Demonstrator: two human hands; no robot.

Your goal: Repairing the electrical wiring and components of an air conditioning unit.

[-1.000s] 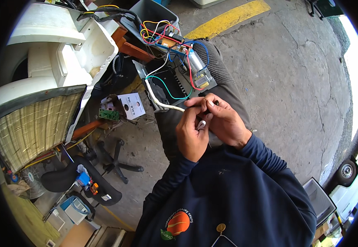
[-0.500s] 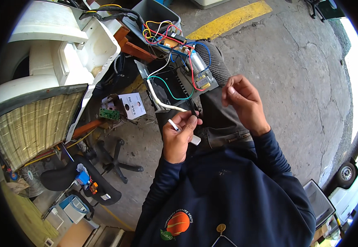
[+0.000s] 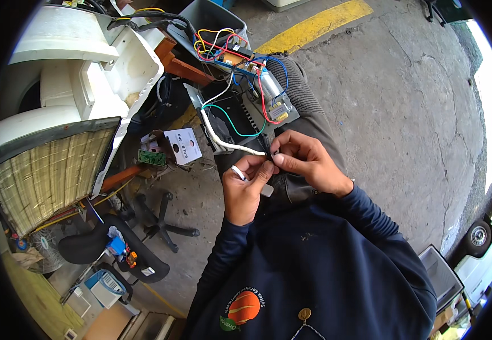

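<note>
My left hand (image 3: 243, 195) grips a white cable (image 3: 229, 145) and dark wires (image 3: 265, 148), with a white piece (image 3: 238, 173) between its fingers and a pale rectangular piece (image 3: 266, 190) showing below. My right hand (image 3: 312, 167) pinches the same dark wires just right of my left thumb; their ends are hidden by fingers. Just beyond both hands, an open metal housing (image 3: 214, 144) rests on my legs, bearing a silver cylinder (image 3: 269, 85), a blue-edged board (image 3: 233, 59) and looped red, blue, green and yellow wires.
At left are a large white appliance casing (image 3: 64, 34) with a finned panel (image 3: 53, 175), a white box (image 3: 183, 145), a green circuit board (image 3: 151, 157) and a black chair (image 3: 115, 255). Behind stands a grey bin (image 3: 186, 20). A white vehicle (image 3: 486, 258) is at right.
My hands were together, then my right hand lifted away up and right; it has since come back down onto the dark wires. My left hand moved slightly down and left.
</note>
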